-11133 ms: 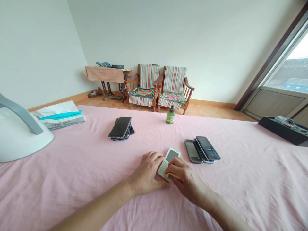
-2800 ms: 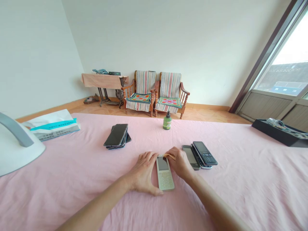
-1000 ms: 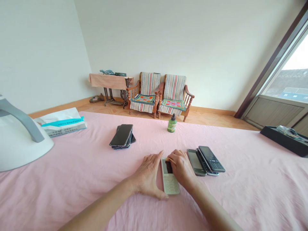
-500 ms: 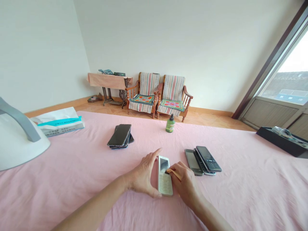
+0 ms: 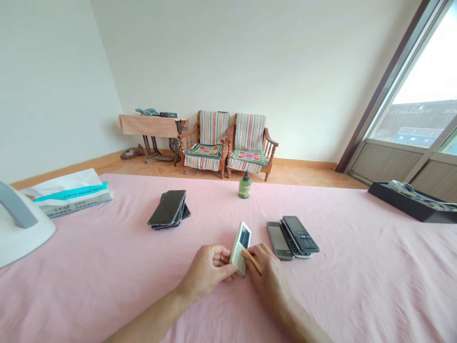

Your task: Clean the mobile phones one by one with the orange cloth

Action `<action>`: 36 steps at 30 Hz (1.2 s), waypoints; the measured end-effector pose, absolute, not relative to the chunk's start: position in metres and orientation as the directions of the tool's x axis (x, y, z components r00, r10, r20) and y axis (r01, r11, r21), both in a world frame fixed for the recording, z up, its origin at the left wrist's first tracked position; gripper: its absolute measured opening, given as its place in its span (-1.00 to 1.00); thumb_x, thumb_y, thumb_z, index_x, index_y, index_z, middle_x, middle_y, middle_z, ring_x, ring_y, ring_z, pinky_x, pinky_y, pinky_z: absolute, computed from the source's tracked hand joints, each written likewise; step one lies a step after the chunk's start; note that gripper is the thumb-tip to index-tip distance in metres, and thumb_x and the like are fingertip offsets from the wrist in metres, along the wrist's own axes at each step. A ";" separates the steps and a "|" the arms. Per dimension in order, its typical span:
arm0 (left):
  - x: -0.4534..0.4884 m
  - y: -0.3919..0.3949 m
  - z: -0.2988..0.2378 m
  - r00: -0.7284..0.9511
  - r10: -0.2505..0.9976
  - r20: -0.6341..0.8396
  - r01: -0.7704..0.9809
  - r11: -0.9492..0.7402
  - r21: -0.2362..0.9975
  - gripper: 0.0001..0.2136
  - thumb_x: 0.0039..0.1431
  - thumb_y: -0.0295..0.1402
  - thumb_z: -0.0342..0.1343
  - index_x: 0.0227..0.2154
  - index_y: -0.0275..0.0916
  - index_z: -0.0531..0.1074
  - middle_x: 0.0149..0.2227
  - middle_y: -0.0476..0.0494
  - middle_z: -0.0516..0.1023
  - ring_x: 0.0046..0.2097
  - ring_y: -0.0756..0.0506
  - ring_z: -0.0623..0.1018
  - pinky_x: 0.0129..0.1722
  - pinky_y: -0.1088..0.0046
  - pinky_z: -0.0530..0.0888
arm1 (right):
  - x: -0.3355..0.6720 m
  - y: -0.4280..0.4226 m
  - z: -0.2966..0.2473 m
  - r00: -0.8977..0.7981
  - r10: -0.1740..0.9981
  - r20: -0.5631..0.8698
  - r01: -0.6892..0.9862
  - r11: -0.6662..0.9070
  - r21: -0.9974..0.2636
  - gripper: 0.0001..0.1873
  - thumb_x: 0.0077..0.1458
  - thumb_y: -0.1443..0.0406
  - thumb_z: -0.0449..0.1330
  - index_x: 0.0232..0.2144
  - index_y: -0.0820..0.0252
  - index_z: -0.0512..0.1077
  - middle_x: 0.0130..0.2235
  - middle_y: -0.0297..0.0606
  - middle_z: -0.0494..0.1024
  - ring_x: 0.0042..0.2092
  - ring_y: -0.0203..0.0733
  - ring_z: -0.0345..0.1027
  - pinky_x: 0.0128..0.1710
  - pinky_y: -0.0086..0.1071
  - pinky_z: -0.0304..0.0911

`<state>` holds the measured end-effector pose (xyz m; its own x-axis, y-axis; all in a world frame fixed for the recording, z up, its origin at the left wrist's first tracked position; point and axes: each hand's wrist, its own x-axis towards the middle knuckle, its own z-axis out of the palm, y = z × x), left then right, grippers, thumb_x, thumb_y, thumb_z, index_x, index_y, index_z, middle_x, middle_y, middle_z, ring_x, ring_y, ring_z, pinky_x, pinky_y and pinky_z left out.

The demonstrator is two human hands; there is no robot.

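Observation:
A white keypad phone (image 5: 241, 245) is tilted up off the pink cloth (image 5: 107, 267), its screen end raised. My left hand (image 5: 209, 270) grips its lower left edge with curled fingers. My right hand (image 5: 266, 276) pinches a small orange cloth (image 5: 251, 257) against the phone's lower right side. Both hands are closed.
Just right of the hands lie three dark keypad phones (image 5: 293, 232). A stack of black smartphones (image 5: 168, 208) sits further left, a green spray bottle (image 5: 244, 186) behind. A white lamp base (image 5: 21, 228), a tissue pack (image 5: 69, 193) and a black tray (image 5: 410, 202) stand at the edges.
The white phone lay flat on the cloth; now my left hand has lifted it onto its edge. My right hand with the orange cloth has slid from the screen down to its side.

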<state>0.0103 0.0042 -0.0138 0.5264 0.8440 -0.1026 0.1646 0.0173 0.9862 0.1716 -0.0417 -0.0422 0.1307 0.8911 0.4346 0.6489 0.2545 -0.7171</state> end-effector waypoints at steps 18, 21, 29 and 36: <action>0.011 -0.018 -0.023 0.446 0.788 0.425 0.499 -0.613 0.613 -0.92 0.02 -0.51 0.00 -0.51 -0.24 0.35 -0.55 0.02 0.40 -0.54 0.04 0.45 -0.53 0.60 0.36 | 0.201 -0.020 -0.025 0.249 0.771 0.586 0.661 0.306 -0.685 -0.85 0.15 0.34 0.08 -0.33 0.18 0.47 -0.33 -0.25 0.42 -0.31 -0.23 0.34 -0.29 -0.41 0.22; 0.011 -0.019 -0.024 0.470 0.759 0.450 0.480 -0.648 0.591 -0.91 0.03 -0.52 0.00 -0.50 -0.23 0.35 -0.55 0.01 0.41 -0.53 0.04 0.46 -0.51 0.59 0.37 | 0.199 -0.019 -0.024 0.202 0.777 0.596 0.665 0.338 -0.666 -0.84 0.14 0.38 0.07 -0.33 0.18 0.47 -0.33 -0.25 0.41 -0.32 -0.24 0.34 -0.31 -0.41 0.23; 0.011 -0.021 -0.018 0.459 0.788 0.410 0.485 -0.609 0.628 -0.90 0.10 -0.46 0.01 -0.47 -0.24 0.39 -0.51 -0.05 0.47 -0.47 0.00 0.49 -0.44 0.56 0.40 | 0.166 -0.053 -0.016 -0.037 0.802 0.597 0.629 0.483 -0.610 -0.75 0.14 0.49 0.01 -0.34 0.15 0.45 -0.33 -0.24 0.41 -0.28 -0.24 0.31 -0.28 -0.41 0.26; 0.012 -0.021 -0.022 0.438 0.803 0.405 0.503 -0.592 0.630 -0.91 0.09 -0.47 0.02 -0.49 -0.24 0.38 -0.52 -0.04 0.45 -0.48 -0.01 0.48 -0.45 0.55 0.39 | 0.173 -0.048 -0.019 -0.069 0.791 0.608 0.640 0.502 -0.581 -0.75 0.17 0.46 -0.01 -0.29 0.14 0.44 -0.30 -0.22 0.40 -0.26 -0.22 0.31 -0.25 -0.38 0.27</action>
<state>0.0121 -0.0212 -0.0221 0.4381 0.8025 0.4049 0.5025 -0.5922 0.6299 0.1727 -0.0480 -0.0187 -0.0689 0.7911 0.6078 0.6403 0.5023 -0.5811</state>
